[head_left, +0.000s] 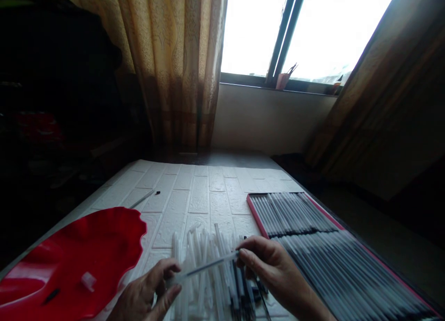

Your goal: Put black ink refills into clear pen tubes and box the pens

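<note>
My left hand (146, 293) and my right hand (271, 265) hold one thin pen (205, 267) between them, low in the head view. The left fingers pinch its pale near end; the right fingertips pinch its far end. Under the hands lies a loose pile of white pen tubes (198, 251) and darker pen parts (243, 288) on the white brick-patterned table top (208, 186).
A red wavy-edged bowl (69, 256) at the left holds a small clear cap and a dark bit. A pink-rimmed tray (255, 214) of several rows of pens lies at the right. A single refill (142, 199) lies farther back. Curtain and window stand behind the table.
</note>
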{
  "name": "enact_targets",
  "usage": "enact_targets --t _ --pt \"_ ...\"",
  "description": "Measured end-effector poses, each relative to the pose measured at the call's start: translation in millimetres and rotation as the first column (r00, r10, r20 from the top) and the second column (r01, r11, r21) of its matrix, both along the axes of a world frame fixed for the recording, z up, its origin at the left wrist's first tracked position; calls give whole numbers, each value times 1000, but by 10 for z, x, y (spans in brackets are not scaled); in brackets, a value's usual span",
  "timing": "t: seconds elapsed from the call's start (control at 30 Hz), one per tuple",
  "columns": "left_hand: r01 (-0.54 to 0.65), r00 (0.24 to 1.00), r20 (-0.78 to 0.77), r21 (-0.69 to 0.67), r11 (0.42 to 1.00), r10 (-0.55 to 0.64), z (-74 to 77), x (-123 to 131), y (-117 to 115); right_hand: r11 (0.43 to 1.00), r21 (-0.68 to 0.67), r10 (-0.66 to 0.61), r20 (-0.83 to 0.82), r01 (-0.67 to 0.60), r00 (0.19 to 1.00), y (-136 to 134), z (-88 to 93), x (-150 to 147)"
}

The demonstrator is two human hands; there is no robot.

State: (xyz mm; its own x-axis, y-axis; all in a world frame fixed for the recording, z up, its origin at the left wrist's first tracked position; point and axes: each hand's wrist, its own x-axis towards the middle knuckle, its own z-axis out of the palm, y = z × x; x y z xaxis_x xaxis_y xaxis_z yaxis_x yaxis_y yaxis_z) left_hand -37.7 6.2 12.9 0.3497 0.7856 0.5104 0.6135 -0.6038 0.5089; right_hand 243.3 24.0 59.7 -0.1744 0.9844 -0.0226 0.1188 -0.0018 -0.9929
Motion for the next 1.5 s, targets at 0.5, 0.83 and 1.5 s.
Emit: enact_targets --t 0.5,0.83,1.5 --pt "-27 999 22 -2 1000 28 -14 -23 16 1000 -12 11 -43 -11 999 -5 -20 -9" --pt "12 1000 23 -5 1000 -12 -1 5 24 1000 -25 15 -52 -17 999 -26 21 -3" --pt "34 999 5 58 998 -34 3 15 51 998 -19 55 -52 -56 997 -28 -25 -15"
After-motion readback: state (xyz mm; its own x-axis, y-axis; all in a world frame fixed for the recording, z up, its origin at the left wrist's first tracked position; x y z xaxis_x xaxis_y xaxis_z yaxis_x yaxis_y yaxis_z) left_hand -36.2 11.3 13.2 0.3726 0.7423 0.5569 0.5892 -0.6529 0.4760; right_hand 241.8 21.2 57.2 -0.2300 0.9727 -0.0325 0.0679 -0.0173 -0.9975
